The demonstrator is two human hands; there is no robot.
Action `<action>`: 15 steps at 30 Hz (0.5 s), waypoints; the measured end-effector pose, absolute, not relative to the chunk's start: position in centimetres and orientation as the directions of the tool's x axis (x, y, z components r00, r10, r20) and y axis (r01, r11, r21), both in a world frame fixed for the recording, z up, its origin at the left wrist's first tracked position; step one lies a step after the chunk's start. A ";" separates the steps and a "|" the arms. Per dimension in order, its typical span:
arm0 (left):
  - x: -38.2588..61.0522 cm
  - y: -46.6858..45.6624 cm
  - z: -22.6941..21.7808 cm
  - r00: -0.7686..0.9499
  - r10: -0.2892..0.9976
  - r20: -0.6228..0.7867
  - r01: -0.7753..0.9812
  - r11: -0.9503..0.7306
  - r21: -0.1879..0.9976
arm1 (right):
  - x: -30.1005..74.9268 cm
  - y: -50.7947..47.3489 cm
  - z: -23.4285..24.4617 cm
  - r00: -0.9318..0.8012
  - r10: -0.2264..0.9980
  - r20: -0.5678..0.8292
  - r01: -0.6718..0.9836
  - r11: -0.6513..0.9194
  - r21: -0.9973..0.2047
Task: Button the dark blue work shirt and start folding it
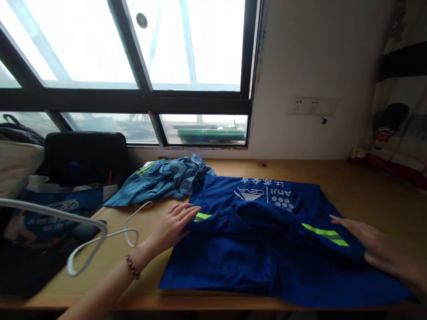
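A dark blue work jacket (pixel 230 262) with white printed lettering and yellow-green reflective strips lies spread on the wooden table. The lettering appears upside down from here. Across its middle, part of the cloth is raised in a fold. My left hand (pixel 176 220) holds the left end of this fold beside a reflective strip, its fingers over the cloth and its thumb hidden. At the opposite end, my right hand (pixel 370 242), slightly blurred, grips the fold near the other strip. Some of its fingers are hidden by the cloth. A lighter blue garment (pixel 167 180) lies crumpled behind the jacket's left side.
A white cable (pixel 128 230) loops over the left part of the wooden table (pixel 83 284). Left of the table are a black chair (pixel 85 155) and a blue bag (pixel 53 213). Behind stand a window and a wall with sockets (pixel 305 106); a patterned curtain (pixel 400 120) hangs right.
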State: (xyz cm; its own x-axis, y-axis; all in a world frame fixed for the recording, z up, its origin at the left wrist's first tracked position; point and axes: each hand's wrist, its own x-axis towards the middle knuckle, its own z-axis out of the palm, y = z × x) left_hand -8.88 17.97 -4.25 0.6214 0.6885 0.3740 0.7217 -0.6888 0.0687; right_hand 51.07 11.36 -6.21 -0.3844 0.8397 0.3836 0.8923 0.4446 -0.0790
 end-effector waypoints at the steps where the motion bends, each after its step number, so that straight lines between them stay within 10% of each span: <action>1: -8.6 17.4 -4.3 0.660 0.648 0.381 0.705 -0.709 -0.017 | 50.4 10.8 -6.0 -0.477 0.812 0.336 0.865 0.502 0.013; 6: -6.8 16.4 -5.4 0.671 0.637 0.379 0.719 -0.684 -0.123 | 48.5 10.2 -6.8 -0.594 0.779 0.201 0.804 0.585 0.106; 15: -7.1 12.4 1.2 0.479 0.611 0.630 0.806 -0.590 -0.041 | 51.3 7.7 0.7 -0.274 0.816 0.508 0.920 0.376 -0.108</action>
State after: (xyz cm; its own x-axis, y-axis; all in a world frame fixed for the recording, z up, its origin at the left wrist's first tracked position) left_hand -7.14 12.44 1.23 0.4791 0.6111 0.6302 0.8063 -0.5901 -0.0408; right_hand 51.32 7.65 0.66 -0.2742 0.8163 0.5083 0.9201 0.3764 -0.1081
